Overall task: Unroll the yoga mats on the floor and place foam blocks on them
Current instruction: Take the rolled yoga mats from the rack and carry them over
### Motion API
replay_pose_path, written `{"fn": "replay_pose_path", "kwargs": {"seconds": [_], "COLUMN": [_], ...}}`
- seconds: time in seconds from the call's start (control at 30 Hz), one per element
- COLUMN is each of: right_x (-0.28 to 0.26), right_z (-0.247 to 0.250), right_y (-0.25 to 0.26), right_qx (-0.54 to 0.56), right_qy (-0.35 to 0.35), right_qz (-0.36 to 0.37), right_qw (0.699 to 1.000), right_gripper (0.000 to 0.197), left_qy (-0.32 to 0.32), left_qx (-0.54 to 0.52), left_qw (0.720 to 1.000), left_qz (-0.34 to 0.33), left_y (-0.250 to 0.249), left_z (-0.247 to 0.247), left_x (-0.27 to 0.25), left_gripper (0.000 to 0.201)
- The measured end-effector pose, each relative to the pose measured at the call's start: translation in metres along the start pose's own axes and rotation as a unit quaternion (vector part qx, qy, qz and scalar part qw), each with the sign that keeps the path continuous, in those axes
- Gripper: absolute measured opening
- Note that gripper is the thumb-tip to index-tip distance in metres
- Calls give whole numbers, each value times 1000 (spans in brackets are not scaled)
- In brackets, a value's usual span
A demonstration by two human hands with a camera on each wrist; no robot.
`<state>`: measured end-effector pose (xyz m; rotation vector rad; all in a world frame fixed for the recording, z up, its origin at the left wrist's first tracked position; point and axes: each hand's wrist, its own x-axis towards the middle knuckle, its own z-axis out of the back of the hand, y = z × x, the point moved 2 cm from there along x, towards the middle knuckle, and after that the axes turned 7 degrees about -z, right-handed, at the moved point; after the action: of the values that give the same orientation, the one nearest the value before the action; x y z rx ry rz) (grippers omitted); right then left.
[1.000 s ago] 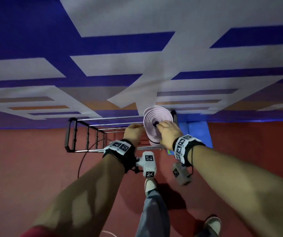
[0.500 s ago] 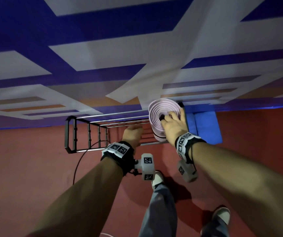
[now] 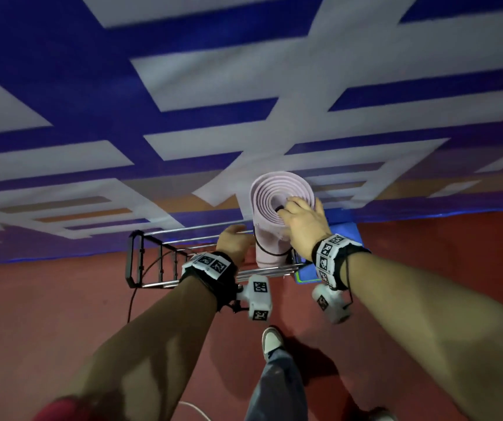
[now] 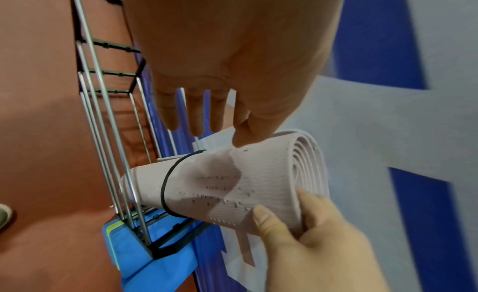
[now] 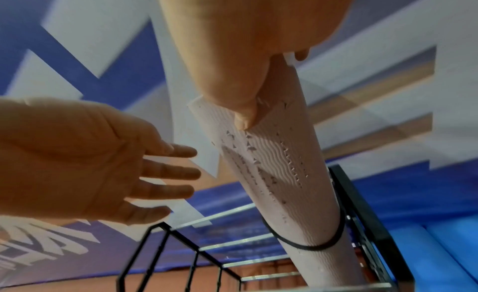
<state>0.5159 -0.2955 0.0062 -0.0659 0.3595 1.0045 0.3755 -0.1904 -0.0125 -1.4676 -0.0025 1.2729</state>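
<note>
A pink rolled yoga mat (image 3: 274, 189) stands upright at the right end of a metal rack (image 3: 141, 256), bound by a black elastic band (image 4: 168, 184). My right hand (image 3: 302, 220) grips the roll's top end, fingers hooked into its core and thumb pressed on the outer layer (image 5: 243, 116). My left hand (image 3: 233, 241) is just left of the roll with straight, spread fingers (image 5: 175, 171); in the left wrist view its thumb tip (image 4: 240, 141) touches the mat (image 4: 232, 184). Blue foam blocks (image 3: 349, 235) lie on the floor right of the rack.
The rack (image 5: 362, 214) is black-framed with silver rails and stands against a blue-and-white patterned wall (image 3: 244, 86). A black cable (image 3: 132, 299) runs across the red floor (image 3: 47, 329) from the rack's left end. My feet (image 3: 271, 341) are close behind it.
My right hand has lifted the mat higher out of the rack. My left hand has left the rack rail and moved up beside the roll, fingers spread.
</note>
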Motion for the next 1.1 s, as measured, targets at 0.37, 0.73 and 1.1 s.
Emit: {"fn": "replay_pose_path", "kwargs": {"seconds": [0.37, 0.73, 1.1], "right_x": [-142, -389, -619], "right_z": [184, 308, 278], "right_y": [-25, -149, -345], "right_qx": [130, 348, 428], "right_qy": [-203, -378, -441], "right_qz": [-17, -71, -257], "right_qw": [970, 855, 746], "right_gripper": [43, 44, 48], "left_qy": [11, -161, 23], "left_qx": [103, 244, 360], "left_qw": [964, 816, 736], "left_qz": [-244, -499, -573], "left_y": [-93, -109, -115], "left_z": [-46, -179, -411], "left_x": [-165, -362, -494], "left_gripper": [112, 144, 137]}}
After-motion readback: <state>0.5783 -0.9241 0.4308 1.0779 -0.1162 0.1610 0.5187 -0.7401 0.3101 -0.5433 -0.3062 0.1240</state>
